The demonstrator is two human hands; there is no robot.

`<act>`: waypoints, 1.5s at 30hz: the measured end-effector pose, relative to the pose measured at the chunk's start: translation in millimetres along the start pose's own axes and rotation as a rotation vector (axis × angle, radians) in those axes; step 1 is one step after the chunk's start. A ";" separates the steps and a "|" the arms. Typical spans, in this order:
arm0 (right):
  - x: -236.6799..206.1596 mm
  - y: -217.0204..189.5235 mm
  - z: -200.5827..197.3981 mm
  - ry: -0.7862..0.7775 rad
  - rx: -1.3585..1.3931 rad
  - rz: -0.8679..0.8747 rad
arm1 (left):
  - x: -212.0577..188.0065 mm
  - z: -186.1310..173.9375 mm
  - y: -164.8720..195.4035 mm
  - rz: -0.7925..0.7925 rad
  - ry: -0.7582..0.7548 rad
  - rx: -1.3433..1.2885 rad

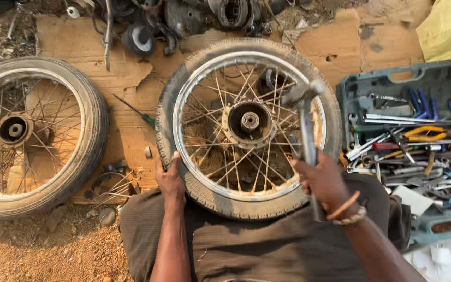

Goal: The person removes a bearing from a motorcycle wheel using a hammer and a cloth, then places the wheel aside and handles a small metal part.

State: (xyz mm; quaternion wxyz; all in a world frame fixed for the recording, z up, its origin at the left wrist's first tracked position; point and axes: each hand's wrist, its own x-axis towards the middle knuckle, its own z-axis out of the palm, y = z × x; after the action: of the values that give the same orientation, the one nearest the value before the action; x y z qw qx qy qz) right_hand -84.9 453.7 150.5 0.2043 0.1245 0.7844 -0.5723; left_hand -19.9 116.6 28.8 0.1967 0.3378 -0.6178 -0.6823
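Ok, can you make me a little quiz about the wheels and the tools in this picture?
1. True or false: the right hand holds a hammer raised over the wheel.
2. What does the left hand rest on? A) the toolbox B) the tyre of the middle wheel C) the screwdriver
3. How many spoked wheels lie on the ground?

Key
1. True. The hammer head is up above the spokes of the middle wheel.
2. B. The left hand lies on the tyre at its near edge; the green-handled screwdriver and the open toolbox are apart from it.
3. Two: the middle wheel and a second wheel to its left.
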 end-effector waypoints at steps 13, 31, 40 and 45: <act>-20.2 -8.5 29.6 0.371 -0.019 -0.163 | -1.7 2.5 -8.6 0.052 -0.010 -0.143; -25.6 -81.2 -58.3 0.708 0.345 -0.762 | -4.4 2.8 -10.7 -0.113 0.122 0.221; -5.0 48.1 -27.2 0.019 0.090 0.044 | -15.6 -2.8 -0.7 -0.071 0.153 0.150; -61.6 -46.7 -91.9 0.425 0.076 -0.556 | -17.0 -5.8 -12.4 -0.098 0.156 0.333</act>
State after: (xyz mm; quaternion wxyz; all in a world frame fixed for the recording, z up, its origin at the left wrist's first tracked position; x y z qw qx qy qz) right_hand -66.8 528.6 242.6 -0.1319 0.0299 0.7913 -0.5962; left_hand -2.2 126.1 20.3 0.1520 0.4471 -0.6879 -0.5512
